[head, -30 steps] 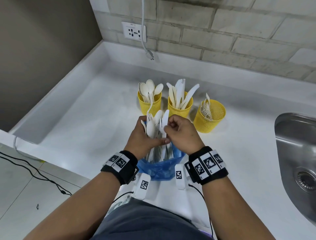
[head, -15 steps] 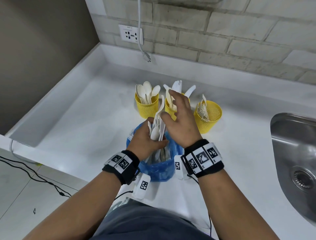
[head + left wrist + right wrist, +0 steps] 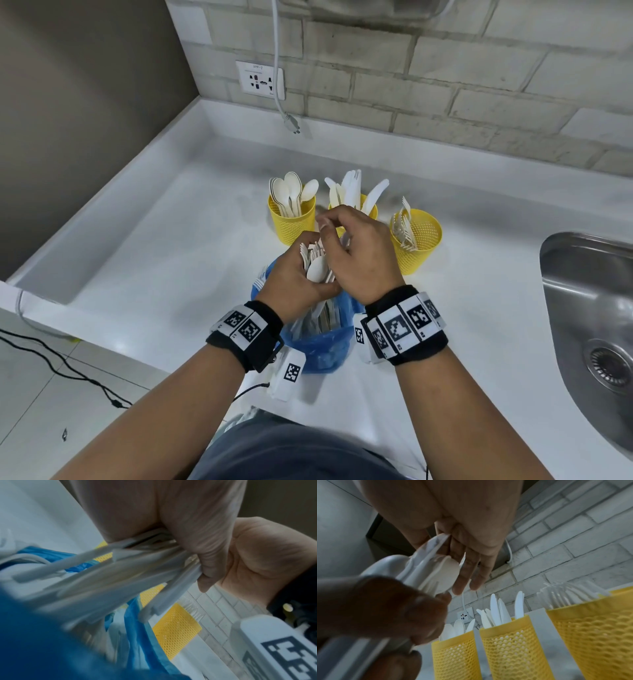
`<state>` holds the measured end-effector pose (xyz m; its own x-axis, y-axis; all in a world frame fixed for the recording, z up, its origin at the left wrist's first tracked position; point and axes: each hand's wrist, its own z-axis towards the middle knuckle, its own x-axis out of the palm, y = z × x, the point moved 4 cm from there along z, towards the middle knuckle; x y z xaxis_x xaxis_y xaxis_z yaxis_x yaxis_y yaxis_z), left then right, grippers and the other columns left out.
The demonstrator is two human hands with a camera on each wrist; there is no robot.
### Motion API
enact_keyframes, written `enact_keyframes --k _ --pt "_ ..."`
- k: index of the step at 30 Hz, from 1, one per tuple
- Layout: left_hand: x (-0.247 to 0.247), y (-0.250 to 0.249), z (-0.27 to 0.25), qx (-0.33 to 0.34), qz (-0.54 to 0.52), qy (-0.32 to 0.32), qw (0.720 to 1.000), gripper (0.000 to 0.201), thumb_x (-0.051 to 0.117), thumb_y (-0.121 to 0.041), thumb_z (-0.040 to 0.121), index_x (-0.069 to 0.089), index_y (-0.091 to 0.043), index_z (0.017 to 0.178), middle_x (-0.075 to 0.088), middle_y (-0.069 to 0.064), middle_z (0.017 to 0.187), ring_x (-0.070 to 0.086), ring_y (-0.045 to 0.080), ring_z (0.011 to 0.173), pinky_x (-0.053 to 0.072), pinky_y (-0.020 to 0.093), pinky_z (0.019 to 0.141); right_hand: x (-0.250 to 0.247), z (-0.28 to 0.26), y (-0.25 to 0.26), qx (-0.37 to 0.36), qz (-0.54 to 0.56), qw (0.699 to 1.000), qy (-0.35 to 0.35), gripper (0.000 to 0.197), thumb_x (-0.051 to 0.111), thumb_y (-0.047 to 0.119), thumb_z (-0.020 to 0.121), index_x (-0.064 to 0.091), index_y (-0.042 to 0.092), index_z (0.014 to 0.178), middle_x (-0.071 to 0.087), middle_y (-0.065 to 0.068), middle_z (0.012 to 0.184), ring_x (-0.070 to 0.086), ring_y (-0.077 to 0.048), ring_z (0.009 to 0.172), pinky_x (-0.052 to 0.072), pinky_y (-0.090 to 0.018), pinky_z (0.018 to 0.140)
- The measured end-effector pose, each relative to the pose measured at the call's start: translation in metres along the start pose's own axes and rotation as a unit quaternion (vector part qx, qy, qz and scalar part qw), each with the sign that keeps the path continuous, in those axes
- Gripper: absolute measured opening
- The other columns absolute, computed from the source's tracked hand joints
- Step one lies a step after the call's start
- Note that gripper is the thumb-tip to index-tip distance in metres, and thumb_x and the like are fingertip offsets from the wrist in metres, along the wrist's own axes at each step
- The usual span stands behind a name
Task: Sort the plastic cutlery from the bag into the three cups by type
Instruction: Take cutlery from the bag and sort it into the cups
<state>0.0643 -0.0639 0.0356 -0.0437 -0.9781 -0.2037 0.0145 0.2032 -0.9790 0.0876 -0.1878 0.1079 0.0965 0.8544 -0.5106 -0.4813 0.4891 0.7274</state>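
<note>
My left hand [image 3: 295,274] grips a bundle of white plastic cutlery [image 3: 317,265] upright over the blue bag [image 3: 325,346]; the handles [image 3: 137,566] run down into the bag. My right hand [image 3: 329,230] hovers just above the bundle with loosely bent fingers [image 3: 471,566] that touch the cutlery tips [image 3: 436,561]. Beyond stand three yellow mesh cups. The left cup [image 3: 291,224] holds spoons. The middle cup [image 3: 371,209], with knives, is partly hidden by my right hand. The right cup [image 3: 416,245] holds forks.
A steel sink [image 3: 589,308] lies to the right. A socket [image 3: 260,80] and a hanging white cable [image 3: 284,109] are on the brick wall behind the cups. The white counter's front edge [image 3: 102,342] runs by my waist, and a black cable [image 3: 51,363] lies on the floor.
My right hand took a knife from the bundle, reached to the middle cup, and is back over the bundle without it. My left hand keeps its grip.
</note>
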Motion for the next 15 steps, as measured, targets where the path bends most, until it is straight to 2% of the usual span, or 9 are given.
enact_keyframes --k 4,6,8,10,12,13,15 --pt "0.005 -0.004 0.0 -0.009 0.0 0.024 1.0 0.07 0.088 -0.01 0.068 0.052 -0.021 0.127 0.07 0.004 0.109 0.069 0.029 0.1 0.058 0.053 0.087 -0.006 0.003 -0.002 0.006 -0.072 0.997 0.02 0.03 0.053 0.031 0.099 0.071 0.011 0.085 0.072 -0.002 0.081 0.065 -0.022 0.074 0.054 -0.04 0.07" --pt "0.007 -0.007 0.0 -0.009 0.007 0.032 0.999 0.074 0.089 -0.011 0.069 0.049 -0.023 0.131 0.071 0.002 0.111 0.07 0.026 0.102 0.059 0.05 0.089 -0.009 0.004 0.0 0.007 -0.09 0.996 0.028 0.037 0.049 0.038 0.098 0.073 0.012 0.087 0.073 -0.001 0.085 0.066 -0.021 0.077 0.054 -0.041 0.072" --pt "0.006 -0.01 0.002 -0.009 -0.003 0.027 1.0 0.075 0.089 -0.014 0.07 0.049 -0.024 0.132 0.071 0.004 0.114 0.07 0.03 0.105 0.057 0.054 0.092 -0.014 0.003 0.001 0.019 -0.047 0.999 0.016 0.041 0.049 0.044 0.096 0.075 0.013 0.105 0.074 0.0 0.106 0.068 -0.017 0.096 0.055 -0.039 0.083" --pt "0.0 -0.018 0.005 -0.006 -0.012 0.009 1.0 0.071 0.088 -0.019 0.07 0.05 -0.023 0.13 0.071 0.002 0.114 0.069 0.029 0.106 0.056 0.054 0.094 -0.021 -0.001 -0.002 0.073 0.05 0.996 0.0 0.051 0.051 0.049 0.094 0.065 0.015 0.129 0.065 0.002 0.129 0.063 -0.013 0.114 0.053 -0.029 0.092" --pt "-0.008 -0.03 0.011 0.004 -0.018 -0.009 1.0 0.064 0.089 -0.017 0.074 0.053 -0.021 0.126 0.07 0.0 0.112 0.069 0.024 0.105 0.056 0.052 0.096 -0.022 -0.009 -0.01 0.147 0.197 0.969 -0.002 0.059 0.056 0.046 0.09 0.053 0.019 0.142 0.058 0.005 0.139 0.058 -0.01 0.122 0.049 -0.017 0.092" --pt "-0.011 -0.037 0.013 0.009 -0.035 -0.012 0.999 0.058 0.088 -0.011 0.077 0.055 -0.018 0.124 0.071 0.001 0.112 0.07 0.023 0.105 0.057 0.05 0.096 -0.019 -0.014 -0.015 0.174 0.252 0.952 0.018 0.065 0.058 0.044 0.087 0.049 0.02 0.146 0.056 0.006 0.141 0.056 -0.009 0.125 0.047 -0.016 0.095" --pt "-0.016 -0.052 0.015 0.018 -0.083 -0.01 0.996 0.045 0.081 0.007 0.081 0.061 -0.012 0.116 0.074 0.004 0.105 0.072 0.022 0.099 0.059 0.046 0.092 -0.01 -0.024 -0.023 0.197 0.285 0.932 0.105 0.083 0.066 0.045 0.08 0.036 0.024 0.155 0.051 0.009 0.147 0.052 -0.007 0.132 0.046 -0.024 0.104"
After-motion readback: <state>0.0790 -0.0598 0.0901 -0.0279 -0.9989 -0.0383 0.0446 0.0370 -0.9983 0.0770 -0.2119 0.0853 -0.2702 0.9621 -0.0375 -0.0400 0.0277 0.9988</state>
